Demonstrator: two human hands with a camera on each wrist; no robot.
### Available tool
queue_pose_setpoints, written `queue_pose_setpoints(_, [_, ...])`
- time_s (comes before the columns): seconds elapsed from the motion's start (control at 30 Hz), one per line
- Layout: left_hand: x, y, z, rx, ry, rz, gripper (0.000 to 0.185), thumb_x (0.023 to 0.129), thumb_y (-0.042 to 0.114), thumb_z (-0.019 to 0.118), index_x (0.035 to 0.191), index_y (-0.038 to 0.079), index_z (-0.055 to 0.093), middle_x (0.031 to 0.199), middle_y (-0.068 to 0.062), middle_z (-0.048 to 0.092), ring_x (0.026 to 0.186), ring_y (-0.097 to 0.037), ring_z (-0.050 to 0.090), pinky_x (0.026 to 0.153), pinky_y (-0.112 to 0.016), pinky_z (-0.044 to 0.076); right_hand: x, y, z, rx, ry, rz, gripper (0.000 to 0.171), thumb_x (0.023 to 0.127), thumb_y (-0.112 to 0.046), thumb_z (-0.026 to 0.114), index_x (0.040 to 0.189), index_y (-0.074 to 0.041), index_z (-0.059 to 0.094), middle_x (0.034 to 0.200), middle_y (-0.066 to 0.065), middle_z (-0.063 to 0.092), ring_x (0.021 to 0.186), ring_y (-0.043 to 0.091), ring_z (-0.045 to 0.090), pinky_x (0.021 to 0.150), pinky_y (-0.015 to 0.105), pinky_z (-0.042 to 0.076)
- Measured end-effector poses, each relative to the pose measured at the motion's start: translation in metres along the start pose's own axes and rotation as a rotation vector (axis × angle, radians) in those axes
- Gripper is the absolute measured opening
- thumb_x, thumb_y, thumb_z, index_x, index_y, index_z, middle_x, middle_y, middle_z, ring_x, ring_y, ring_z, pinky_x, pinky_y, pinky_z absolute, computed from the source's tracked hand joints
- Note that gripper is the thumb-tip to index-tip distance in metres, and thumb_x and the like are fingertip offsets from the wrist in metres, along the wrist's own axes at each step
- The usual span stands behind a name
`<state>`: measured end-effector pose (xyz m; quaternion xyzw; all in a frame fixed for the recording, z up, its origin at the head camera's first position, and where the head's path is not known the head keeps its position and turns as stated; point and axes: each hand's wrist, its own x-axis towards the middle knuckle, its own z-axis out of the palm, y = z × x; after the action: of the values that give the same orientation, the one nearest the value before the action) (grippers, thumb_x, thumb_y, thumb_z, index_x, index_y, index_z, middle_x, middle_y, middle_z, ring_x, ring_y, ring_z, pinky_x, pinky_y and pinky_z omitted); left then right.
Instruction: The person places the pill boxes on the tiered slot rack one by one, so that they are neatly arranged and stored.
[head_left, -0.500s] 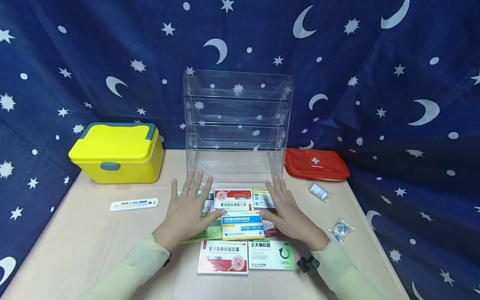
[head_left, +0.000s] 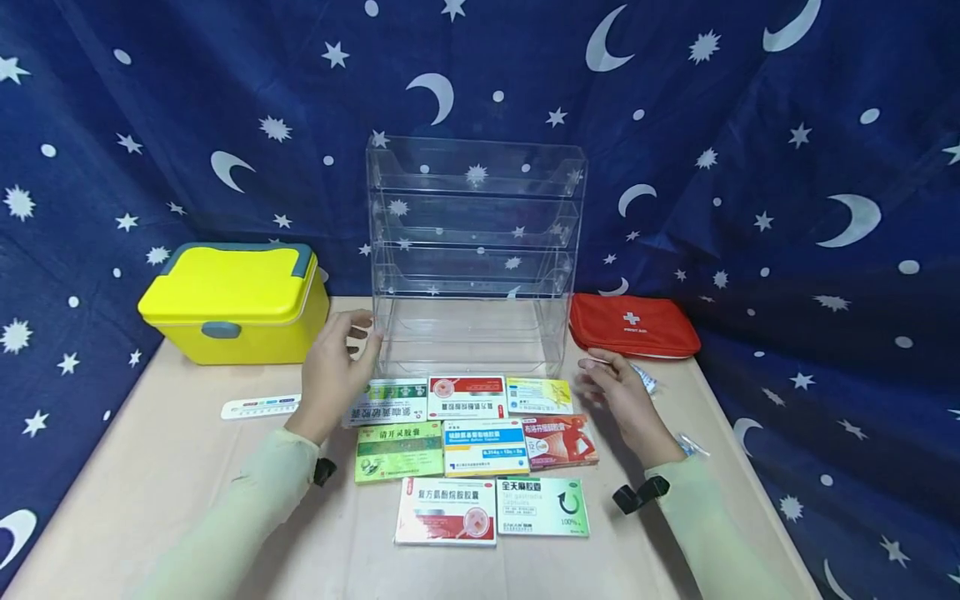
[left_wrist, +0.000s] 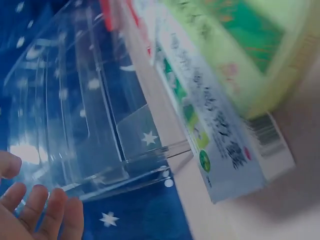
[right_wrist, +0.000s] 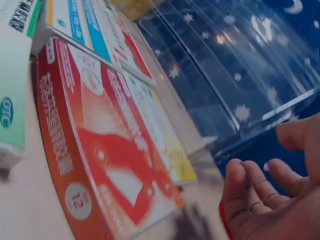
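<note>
Currently, left to right: yellow box (head_left: 234, 304) with grey latch sits at the table's (head_left: 150, 483) back left, lid on; a flat white card (head_left: 267, 407) lies in front of it.

Left hand (head_left: 332, 377) hovers at the left front corner of the clear rack (head_left: 475, 250), fingers loosely curled, gripping nothing. Fingertips are just beside the rack's left wall; the left wrist view is blurred, so contact can't be confirmed.

Rack: transparent, tiered shelves, upright at back centre of the table, nothing on the shelves as far as the glare allows.

Medicine boxes (head_left: 472, 450) lie flat in three rows right in front of the rack, between the two hands, edges touching or nearly so. The white-green box (head_left: 387, 402) at the left end of the back row is nearest the left hand.

Right hand (head_left: 619, 392) is near the rack's right front corner, just right of the yellowish box (head_left: 537, 395), palm turned inward, fingers relaxed and slightly bent, holding nothing. It hides part of a small clear packet (head_left: 645, 381).

Red pouch (head_left: 632, 327) with white cross lies at back right, beside the rack.
</note>
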<state>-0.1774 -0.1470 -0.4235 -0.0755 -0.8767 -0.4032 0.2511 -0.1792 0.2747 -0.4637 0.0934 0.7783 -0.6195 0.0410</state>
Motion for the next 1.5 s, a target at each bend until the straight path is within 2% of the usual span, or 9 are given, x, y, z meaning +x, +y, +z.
queue_pose_setpoints(0.13, [0.018,-0.014,0.001,-0.212,0.017,-0.168,0.031,0.101,0.016,0.065,0.128,0.004,0.060,0.110,-0.009,0.062,0.095,-0.023,0.060,0.076,-0.032,0.052,0.007,0.010,-0.002,-0.041,0.006,0.083,0.057,0.099,-0.031,0.068,0.146,-0.007,0.047,0.126,0.018,0.064,0.108,0.028,0.066,0.086,0.035,0.057])
queue_pose_setpoints(0.27, [0.032,-0.023,0.005,-0.290,0.005,-0.233,0.032,0.102,0.016,0.064,0.130,0.002,0.060,0.108,-0.011,0.063,0.090,-0.025,0.060,0.072,-0.021,0.051,0.011,0.014,0.003,-0.153,-0.036,0.103,0.052,0.100,-0.026,0.067,0.144,-0.005,0.051,0.124,0.015,0.062,0.105,0.026,0.062,0.086,0.034,0.057])
queue_pose_setpoints(0.63, [0.045,-0.023,0.012,-0.241,-0.059,-0.262,0.021,0.102,0.014,0.064,0.121,0.006,0.067,0.101,-0.008,0.066,0.082,-0.020,0.064,0.068,-0.021,0.055,0.017,0.019,0.013,-0.490,-0.098,0.048,0.057,0.093,-0.022,0.075,0.143,-0.001,0.054,0.128,0.019,0.060,0.105,0.032,0.058,0.085,0.039,0.059])
queue_pose_setpoints(0.77, [0.046,-0.022,0.012,-0.229,-0.078,-0.277,0.021,0.102,0.015,0.063,0.122,0.006,0.066,0.101,-0.008,0.066,0.083,-0.021,0.065,0.071,-0.025,0.057,0.015,0.021,0.012,-0.578,-0.126,-0.024,0.054,0.094,-0.023,0.074,0.140,-0.001,0.056,0.125,0.018,0.061,0.102,0.030,0.058,0.084,0.039,0.058])
queue_pose_setpoints(0.93, [0.045,-0.024,0.010,-0.217,-0.083,-0.282,0.022,0.103,0.017,0.063,0.122,0.007,0.065,0.102,-0.007,0.065,0.084,-0.021,0.065,0.072,-0.027,0.056,0.009,0.024,0.010,-0.580,-0.089,-0.131,0.046,0.093,-0.019,0.076,0.132,-0.004,0.057,0.115,0.016,0.063,0.094,0.028,0.058,0.076,0.035,0.058])
queue_pose_setpoints(1.17, [0.044,-0.028,0.005,-0.248,-0.067,-0.266,0.022,0.103,0.015,0.063,0.122,0.005,0.065,0.102,-0.011,0.066,0.084,-0.025,0.067,0.070,-0.024,0.054,0.003,0.027,0.013,-0.526,-0.050,-0.176,0.041,0.092,-0.017,0.078,0.126,-0.012,0.056,0.120,0.014,0.061,0.098,0.029,0.057,0.084,0.038,0.058])
queue_pose_setpoints(1.27, [0.043,-0.029,0.004,-0.243,-0.064,-0.271,0.022,0.103,0.015,0.063,0.122,0.005,0.065,0.102,-0.011,0.066,0.084,-0.025,0.066,0.070,-0.025,0.054,0.002,0.026,0.012,-0.498,-0.057,-0.192,0.039,0.092,-0.016,0.078,0.125,-0.013,0.058,0.118,0.012,0.061,0.095,0.027,0.058,0.080,0.035,0.059])
queue_pose_setpoints(1.37, [0.043,-0.029,0.005,-0.229,-0.064,-0.276,0.022,0.102,0.016,0.064,0.121,0.005,0.065,0.102,-0.010,0.066,0.084,-0.024,0.066,0.071,-0.025,0.054,0.003,0.019,0.006,-0.447,-0.089,-0.217,0.037,0.091,-0.013,0.079,0.123,-0.013,0.060,0.112,0.011,0.063,0.088,0.028,0.060,0.067,0.035,0.061])
queue_pose_setpoints(1.5, [0.046,-0.027,0.008,-0.238,-0.083,-0.271,0.023,0.102,0.018,0.064,0.122,0.005,0.065,0.102,-0.010,0.066,0.084,-0.023,0.066,0.072,-0.026,0.056,0.012,-0.005,-0.009,-0.408,-0.109,-0.311,0.032,0.090,-0.009,0.079,0.118,-0.010,0.063,0.109,0.011,0.066,0.090,0.028,0.063,0.076,0.037,0.057])
